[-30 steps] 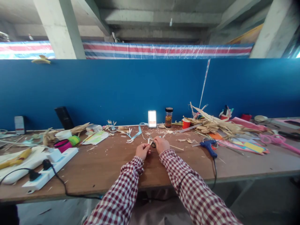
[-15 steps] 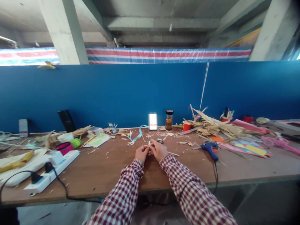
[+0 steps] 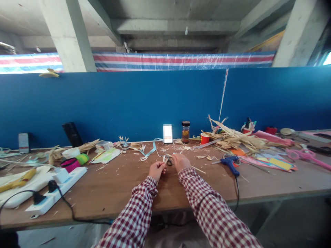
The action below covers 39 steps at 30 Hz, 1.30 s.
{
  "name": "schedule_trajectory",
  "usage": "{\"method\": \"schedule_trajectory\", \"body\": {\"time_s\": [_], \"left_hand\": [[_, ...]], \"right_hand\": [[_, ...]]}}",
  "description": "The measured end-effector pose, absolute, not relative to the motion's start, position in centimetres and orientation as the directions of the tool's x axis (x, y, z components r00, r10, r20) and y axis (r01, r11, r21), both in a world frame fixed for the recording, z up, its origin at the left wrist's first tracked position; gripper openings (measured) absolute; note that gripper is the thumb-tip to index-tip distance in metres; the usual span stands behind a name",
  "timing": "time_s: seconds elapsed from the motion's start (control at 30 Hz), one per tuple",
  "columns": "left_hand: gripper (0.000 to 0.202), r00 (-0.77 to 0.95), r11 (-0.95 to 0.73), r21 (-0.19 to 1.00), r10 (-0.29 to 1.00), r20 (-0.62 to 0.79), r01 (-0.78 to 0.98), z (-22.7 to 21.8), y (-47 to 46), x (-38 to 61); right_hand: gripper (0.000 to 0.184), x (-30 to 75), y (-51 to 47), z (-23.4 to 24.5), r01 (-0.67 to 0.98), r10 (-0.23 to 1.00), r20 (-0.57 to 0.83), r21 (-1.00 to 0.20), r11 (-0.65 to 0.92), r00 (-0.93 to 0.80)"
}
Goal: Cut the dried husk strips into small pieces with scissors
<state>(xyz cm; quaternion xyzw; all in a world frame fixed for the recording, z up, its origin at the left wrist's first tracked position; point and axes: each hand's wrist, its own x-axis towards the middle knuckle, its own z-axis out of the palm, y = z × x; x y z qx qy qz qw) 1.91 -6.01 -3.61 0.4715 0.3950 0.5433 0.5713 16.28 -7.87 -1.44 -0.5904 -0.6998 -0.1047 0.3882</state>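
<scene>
My left hand [image 3: 157, 171] is closed in a pinch, with a thin pale strip [image 3: 163, 158] rising from its fingertips. My right hand [image 3: 181, 162] is curled, its fingers at a small pair of scissors with dark loops [image 3: 169, 162]. The scissors are between my two hands, close to the left fingertips. From behind the right hand a thin pale stick [image 3: 199, 169] juts to the right; whether the hand also holds it is hidden. Pale scraps [image 3: 165, 149] lie scattered just beyond both hands.
A blue glue gun [image 3: 230, 165] lies to the right, before a heap of dry husks [image 3: 238, 137]. A lidded jar [image 3: 185, 132] and red cup [image 3: 204, 138] stand behind. A white power strip [image 3: 58, 189] with black cables is at left. A blue partition [image 3: 134, 103] closes the back.
My right hand has moved away from my left, to the right and slightly back. The scissors have come left and nearer, between the hands. The pale stick has shifted right.
</scene>
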Motion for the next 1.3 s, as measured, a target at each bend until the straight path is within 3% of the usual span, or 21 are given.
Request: {"method": "schedule_trajectory", "body": {"time_s": [0.13, 0.4, 0.57, 0.9, 1.3], "left_hand": [[0.027, 0.062, -0.038, 0.959, 0.996, 0.057, -0.28, -3.6, -5.9, 1.8], [0.024, 0.101, -0.077, 0.951, 0.989, 0.112, -0.3, -3.7, -6.1, 1.8], [0.024, 0.124, -0.103, 0.954, 0.982, 0.142, -0.282, -3.4, -6.4, 1.8], [0.018, 0.147, -0.114, 0.961, 0.977, 0.154, -0.254, -3.4, -6.3, 1.8], [0.021, 0.136, -0.088, 0.973, 0.984, 0.119, -0.213, -3.7, -5.9, 2.0]], "right_hand": [[0.02, 16.5, -8.5, -0.8, 0.903, 0.703, 0.709, -0.339, 0.262, 0.062], [0.023, 13.5, -9.9, -0.6, 0.854, 0.682, 0.722, -0.278, 0.439, -0.116], [0.033, 13.9, -9.5, -0.9, 0.856, 0.703, 0.707, -0.315, 0.41, -0.076], [0.016, 13.9, -9.6, -0.9, 0.883, 0.789, 0.604, -0.304, 0.356, -0.11], [0.019, 14.0, -9.1, -1.0, 0.915, 0.881, 0.464, -0.307, 0.261, -0.095]]}}
